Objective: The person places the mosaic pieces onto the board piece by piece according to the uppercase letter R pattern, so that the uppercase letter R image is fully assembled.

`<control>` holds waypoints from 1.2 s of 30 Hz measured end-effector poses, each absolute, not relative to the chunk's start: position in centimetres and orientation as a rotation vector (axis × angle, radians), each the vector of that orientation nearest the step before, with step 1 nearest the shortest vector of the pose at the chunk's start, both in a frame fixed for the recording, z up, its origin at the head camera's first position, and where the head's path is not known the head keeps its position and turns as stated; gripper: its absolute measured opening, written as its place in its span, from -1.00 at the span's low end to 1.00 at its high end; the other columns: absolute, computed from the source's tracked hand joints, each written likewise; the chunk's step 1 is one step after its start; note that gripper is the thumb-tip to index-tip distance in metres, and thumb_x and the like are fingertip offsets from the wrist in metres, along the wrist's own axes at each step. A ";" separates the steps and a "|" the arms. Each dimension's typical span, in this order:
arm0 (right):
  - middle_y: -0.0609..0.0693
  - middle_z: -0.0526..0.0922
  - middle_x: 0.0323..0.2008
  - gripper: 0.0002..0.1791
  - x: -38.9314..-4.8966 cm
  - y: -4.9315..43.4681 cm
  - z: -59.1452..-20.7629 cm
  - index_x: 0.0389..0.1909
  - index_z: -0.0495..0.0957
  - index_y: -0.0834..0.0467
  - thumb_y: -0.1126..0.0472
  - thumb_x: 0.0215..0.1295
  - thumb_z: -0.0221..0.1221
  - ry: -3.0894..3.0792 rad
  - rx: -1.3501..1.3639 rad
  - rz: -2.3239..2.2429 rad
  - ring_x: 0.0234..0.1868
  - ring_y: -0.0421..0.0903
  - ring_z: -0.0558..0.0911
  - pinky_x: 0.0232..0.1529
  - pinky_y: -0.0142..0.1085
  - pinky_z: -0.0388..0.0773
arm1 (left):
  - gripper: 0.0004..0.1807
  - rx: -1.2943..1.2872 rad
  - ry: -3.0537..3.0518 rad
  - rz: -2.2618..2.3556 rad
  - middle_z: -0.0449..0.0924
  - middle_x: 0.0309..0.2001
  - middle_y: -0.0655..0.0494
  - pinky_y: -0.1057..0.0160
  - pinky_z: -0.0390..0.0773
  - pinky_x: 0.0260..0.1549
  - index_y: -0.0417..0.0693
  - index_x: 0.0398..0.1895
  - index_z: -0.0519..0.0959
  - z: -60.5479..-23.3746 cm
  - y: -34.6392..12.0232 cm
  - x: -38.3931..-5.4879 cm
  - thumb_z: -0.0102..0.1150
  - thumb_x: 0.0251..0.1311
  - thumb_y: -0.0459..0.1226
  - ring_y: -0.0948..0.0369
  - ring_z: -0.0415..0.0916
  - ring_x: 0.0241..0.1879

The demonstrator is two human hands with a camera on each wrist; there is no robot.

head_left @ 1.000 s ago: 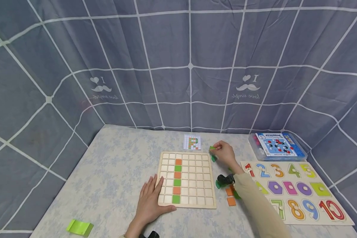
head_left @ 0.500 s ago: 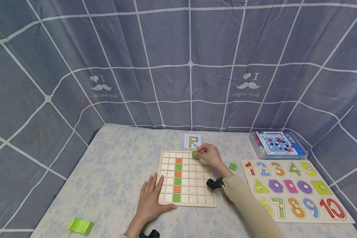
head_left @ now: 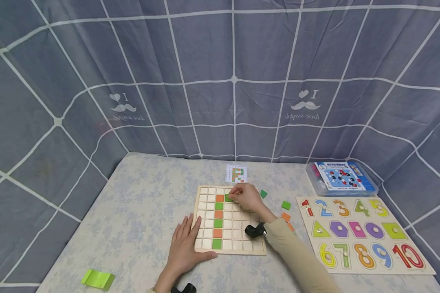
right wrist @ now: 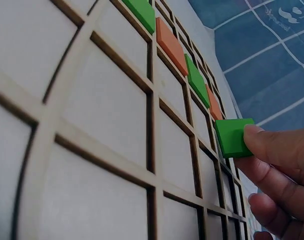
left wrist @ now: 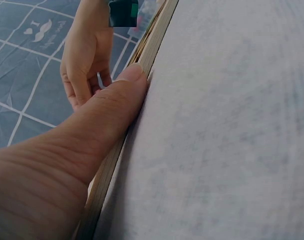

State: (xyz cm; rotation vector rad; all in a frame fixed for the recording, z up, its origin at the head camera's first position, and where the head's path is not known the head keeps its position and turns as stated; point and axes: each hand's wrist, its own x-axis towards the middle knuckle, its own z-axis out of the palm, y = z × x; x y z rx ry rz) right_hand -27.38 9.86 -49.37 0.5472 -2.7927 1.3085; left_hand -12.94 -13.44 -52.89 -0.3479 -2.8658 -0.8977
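A wooden grid board (head_left: 242,254) lies on the table, with one column of alternating orange and green square tiles, from an orange tile (head_left: 219,198) down to a green tile (head_left: 217,244). Between thumb and fingertips my right hand (head_left: 247,197) pinches another green square tile (right wrist: 234,137), just over the cell right of the column's top orange one. My left hand (head_left: 185,246) rests flat at the board's lower left corner, fingers straight. In the left wrist view its thumb (left wrist: 112,102) lies along the board's near edge.
Right of the board lie a loose green tile (head_left: 286,205), an orange tile (head_left: 285,217) and a dark green piece (head_left: 263,194). A pattern card (head_left: 236,173) sits behind it. Farther right are a number puzzle (head_left: 370,268) and a plastic box (head_left: 344,179). A light green block (head_left: 98,279) lies front left.
My right hand has carried the green tile from beyond the board's upper right corner leftward to beside the top orange tile. The left hand has stayed in place.
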 end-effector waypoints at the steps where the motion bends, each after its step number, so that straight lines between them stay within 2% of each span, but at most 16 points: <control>1: -0.19 0.57 -0.54 -0.94 -27.4 9.7 -49.4 -0.45 0.65 0.05 0.18 0.16 0.33 -2.804 0.542 1.296 -0.54 -0.23 0.50 -0.47 -0.29 0.44 | 0.26 -0.350 -2.861 -0.898 0.02 0.41 -0.25 -0.17 -0.12 0.28 -0.15 0.44 0.16 -52.9 -13.4 -12.9 0.32 -0.31 0.38 -0.16 -0.11 0.40; 19: -0.23 0.55 -0.52 -0.97 -27.6 9.3 -49.3 -0.39 0.69 0.02 0.16 0.16 0.33 -2.895 0.556 1.062 -0.49 -0.27 0.50 -0.42 -0.29 0.45 | 0.26 -0.341 -2.870 -0.887 0.02 0.42 -0.24 -0.15 -0.13 0.29 -0.15 0.44 0.16 -52.7 -13.4 -12.9 0.34 -0.31 0.37 -0.15 -0.12 0.40; 36: -0.26 0.49 -0.58 -0.96 -27.6 9.5 -49.6 -0.39 0.72 -0.04 0.11 0.17 0.33 -2.924 0.555 0.970 -0.59 -0.26 0.41 -0.58 -0.34 0.32 | 0.26 -0.345 -2.881 -0.879 0.05 0.40 -0.25 -0.15 -0.12 0.29 -0.15 0.44 0.16 -52.7 -13.5 -12.9 0.32 -0.30 0.38 -0.13 -0.12 0.41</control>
